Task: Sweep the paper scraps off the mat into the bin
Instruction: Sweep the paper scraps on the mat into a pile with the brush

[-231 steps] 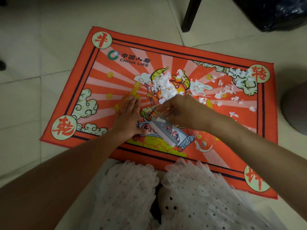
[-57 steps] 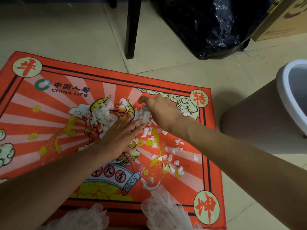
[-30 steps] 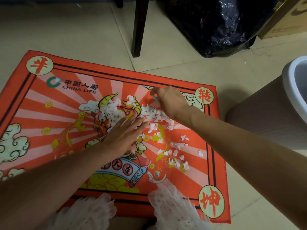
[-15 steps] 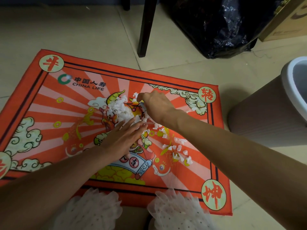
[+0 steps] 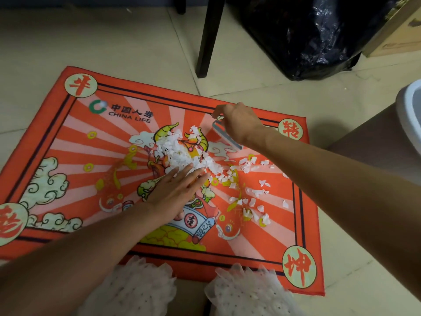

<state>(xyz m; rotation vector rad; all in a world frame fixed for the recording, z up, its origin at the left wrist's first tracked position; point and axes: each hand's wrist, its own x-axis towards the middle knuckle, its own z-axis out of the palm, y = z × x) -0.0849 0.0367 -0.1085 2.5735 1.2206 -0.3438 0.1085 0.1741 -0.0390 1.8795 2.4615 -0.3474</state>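
Left hand (image 5: 175,192) lies flat and open beside paper scraps (image 5: 182,153) on mat (image 5: 68,137); right hand (image 5: 239,124) grips grey scraper (image 5: 225,137); bin (image 5: 407,119) interior not visible.

scraps (image 5: 182,153) on mat (image 5: 68,137), bin (image 5: 407,117) (right)

The right hand (image 5: 239,126) covers the upper end of a grey flat tool (image 5: 224,136), its grip unclear. The bin (image 5: 407,124), well right of those fingers, is cut by the frame edge. The left hand (image 5: 175,190) hides mat (image 5: 68,142) artwork beneath its fingers.
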